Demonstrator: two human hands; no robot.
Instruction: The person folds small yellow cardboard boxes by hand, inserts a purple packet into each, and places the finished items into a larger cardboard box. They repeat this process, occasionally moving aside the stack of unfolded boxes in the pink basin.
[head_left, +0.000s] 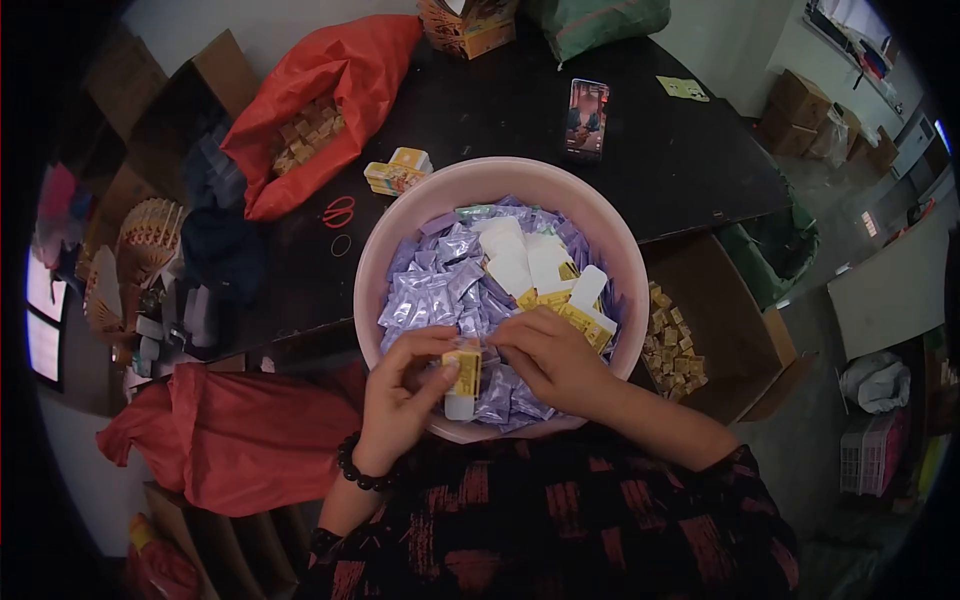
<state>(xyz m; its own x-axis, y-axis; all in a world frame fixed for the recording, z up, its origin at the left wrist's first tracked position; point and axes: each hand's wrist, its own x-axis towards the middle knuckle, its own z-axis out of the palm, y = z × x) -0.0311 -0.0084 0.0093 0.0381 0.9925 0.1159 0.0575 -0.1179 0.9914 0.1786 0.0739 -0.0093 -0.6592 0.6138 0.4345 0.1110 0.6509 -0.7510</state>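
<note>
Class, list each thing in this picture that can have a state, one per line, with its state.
Left hand: closed on a small carton
Right hand: fingers bent, grip unclear
Small carton: white end flap folded out
Pink basin: heaped with sachets and cartons
Purple sachets: loose, piled
Phone: screen lit
Upper red bag: mouth open
Cardboard box: open, small cartons inside
Scissors: blades unclear

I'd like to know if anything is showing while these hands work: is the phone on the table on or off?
On: the phone is lit and shows a picture.
</note>
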